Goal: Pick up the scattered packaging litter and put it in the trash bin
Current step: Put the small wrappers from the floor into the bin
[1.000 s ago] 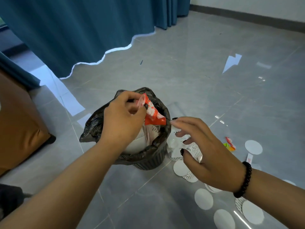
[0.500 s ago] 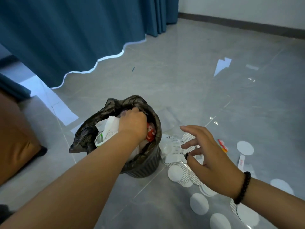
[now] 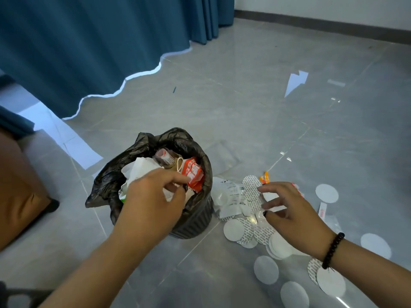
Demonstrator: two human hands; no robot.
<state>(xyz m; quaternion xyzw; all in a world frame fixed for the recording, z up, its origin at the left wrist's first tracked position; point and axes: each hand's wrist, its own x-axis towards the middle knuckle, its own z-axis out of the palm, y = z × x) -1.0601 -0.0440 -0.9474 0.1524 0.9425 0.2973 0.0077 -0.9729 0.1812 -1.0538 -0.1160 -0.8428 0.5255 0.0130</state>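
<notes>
While low in the frame, several white round seals (image 3: 266, 269) scattered across the grey floor (image 3: 244, 103) at lower right. Above them, right hand (image 3: 291, 215) with fingers spread loosely over a pile of foil and paper litter (image 3: 235, 201), gripping nothing. Left of it, left hand (image 3: 153, 203) over the black-lined trash bin (image 3: 195, 221) at centre, fingers curled, touching a red wrapper (image 3: 194, 173). Blue curtain (image 3: 89, 45) at upper left.

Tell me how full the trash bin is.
Nearly full: wrappers and paper in the trash bin pile up to the rim of its black liner, the red wrapper on top.
</notes>
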